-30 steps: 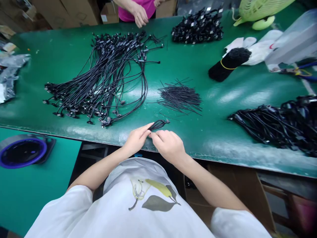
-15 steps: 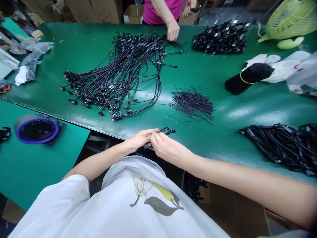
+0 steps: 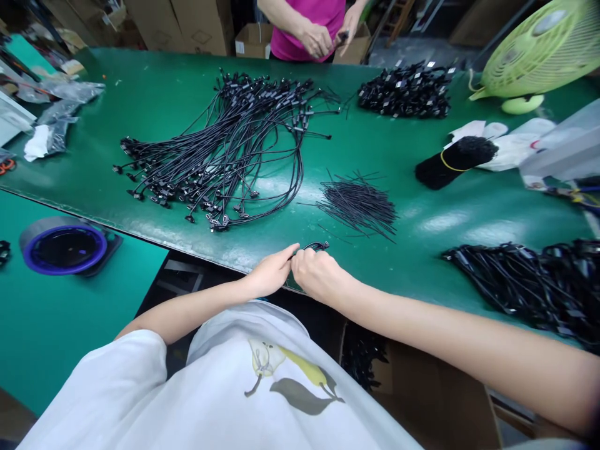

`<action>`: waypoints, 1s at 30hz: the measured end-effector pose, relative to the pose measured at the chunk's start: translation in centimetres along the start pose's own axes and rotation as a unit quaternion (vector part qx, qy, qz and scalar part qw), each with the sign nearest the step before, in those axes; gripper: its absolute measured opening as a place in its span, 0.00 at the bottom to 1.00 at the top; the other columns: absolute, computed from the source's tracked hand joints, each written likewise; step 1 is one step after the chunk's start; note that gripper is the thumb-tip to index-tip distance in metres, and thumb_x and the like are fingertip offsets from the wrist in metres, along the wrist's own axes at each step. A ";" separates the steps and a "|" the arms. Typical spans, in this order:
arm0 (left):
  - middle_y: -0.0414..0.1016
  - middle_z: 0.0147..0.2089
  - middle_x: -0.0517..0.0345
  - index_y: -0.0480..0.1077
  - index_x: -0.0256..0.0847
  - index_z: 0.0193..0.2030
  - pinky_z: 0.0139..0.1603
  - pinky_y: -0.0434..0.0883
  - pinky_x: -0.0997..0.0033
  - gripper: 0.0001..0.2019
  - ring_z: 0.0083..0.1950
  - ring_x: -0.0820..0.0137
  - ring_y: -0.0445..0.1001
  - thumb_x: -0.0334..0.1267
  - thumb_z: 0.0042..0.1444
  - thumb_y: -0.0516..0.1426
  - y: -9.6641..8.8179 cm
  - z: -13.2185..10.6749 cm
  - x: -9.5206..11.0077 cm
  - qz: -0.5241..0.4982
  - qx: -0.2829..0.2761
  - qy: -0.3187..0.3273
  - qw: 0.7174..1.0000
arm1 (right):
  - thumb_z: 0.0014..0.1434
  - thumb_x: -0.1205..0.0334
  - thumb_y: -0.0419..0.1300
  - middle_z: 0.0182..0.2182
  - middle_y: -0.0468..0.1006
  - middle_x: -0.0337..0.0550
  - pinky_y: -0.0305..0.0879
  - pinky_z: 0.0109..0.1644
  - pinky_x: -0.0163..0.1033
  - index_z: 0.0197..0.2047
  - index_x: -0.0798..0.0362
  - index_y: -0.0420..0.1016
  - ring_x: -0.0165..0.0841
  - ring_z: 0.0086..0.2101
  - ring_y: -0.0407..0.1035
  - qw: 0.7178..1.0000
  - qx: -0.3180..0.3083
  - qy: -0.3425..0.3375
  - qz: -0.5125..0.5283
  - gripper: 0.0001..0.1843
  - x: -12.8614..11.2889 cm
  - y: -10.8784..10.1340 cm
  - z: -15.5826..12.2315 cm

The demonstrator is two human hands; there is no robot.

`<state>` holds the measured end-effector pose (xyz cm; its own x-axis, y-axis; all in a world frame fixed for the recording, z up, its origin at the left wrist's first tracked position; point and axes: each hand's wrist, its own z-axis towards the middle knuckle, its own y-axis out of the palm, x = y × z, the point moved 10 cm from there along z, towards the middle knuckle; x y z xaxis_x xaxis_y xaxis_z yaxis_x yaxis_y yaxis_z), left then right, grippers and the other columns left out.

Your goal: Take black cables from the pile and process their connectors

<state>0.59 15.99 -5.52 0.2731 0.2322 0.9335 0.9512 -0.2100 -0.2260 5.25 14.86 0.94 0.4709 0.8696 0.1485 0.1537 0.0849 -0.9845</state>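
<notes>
Pinching a small loop of black cable (image 3: pixel 313 247), the left hand (image 3: pixel 272 272) and the right hand (image 3: pixel 321 276) meet at the near edge of the green surface (image 3: pixel 403 275). Both are closed narrow, and the fingers hide the exact grip. The loop lies just ahead of the right hand, the nearer of the 2, with its long axis running sideways. Farther ahead of the hands lie 1 fanned bundle of black cables (image 3: pixel 220 169) and 1 pile of thin black ties (image 3: pixel 359 209). Ahead and to the right are 1 heap of black cables (image 3: pixel 520 284), 1 cluster of tagged black connectors (image 3: pixel 405 90) and 1 yellow-banded black bundle (image 3: pixel 454 162). Beyond the surface, a co-worker's 2 hands (image 3: pixel 316 39) meet in front of a pink shirt (image 3: pixel 300 37).
</notes>
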 end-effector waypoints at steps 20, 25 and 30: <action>0.67 0.27 0.54 0.79 0.39 0.30 0.37 0.64 0.67 0.40 0.32 0.67 0.64 0.72 0.54 0.41 0.2 0.8 2.2 -0.141 -0.085 0.033 0.986 | 0.64 0.64 0.47 0.28 0.75 0.44 0.50 0.34 0.37 0.30 0.53 0.71 0.32 0.30 0.63 0.928 0.233 0.170 0.237 0.15 4.9 -3.3 -2.6; 0.69 0.28 0.54 0.79 0.37 0.33 0.34 0.63 0.70 0.35 0.31 0.70 0.64 0.68 0.56 0.46 -2.9 1.4 2.8 -0.273 -0.010 -0.018 0.962 | 0.67 0.64 0.47 0.25 0.72 0.40 0.49 0.33 0.35 0.29 0.53 0.68 0.29 0.27 0.62 0.938 0.206 0.072 0.270 0.16 0.2 -3.8 -3.0; 0.62 0.25 0.56 0.71 0.38 0.16 0.36 0.63 0.69 0.30 0.30 0.71 0.62 0.57 0.60 0.52 -4.1 -1.4 7.3 -0.168 -0.011 0.124 0.978 | 0.67 0.63 0.48 0.27 0.74 0.41 0.47 0.33 0.36 0.30 0.53 0.70 0.30 0.29 0.63 0.944 0.128 0.140 0.272 0.15 2.2 -1.1 -3.1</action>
<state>-1.54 17.21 2.66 -0.1004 0.0537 0.9935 0.9773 -0.1821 0.1086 8.81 15.12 2.66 0.6366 0.6588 -0.4009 -0.3739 -0.1910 -0.9076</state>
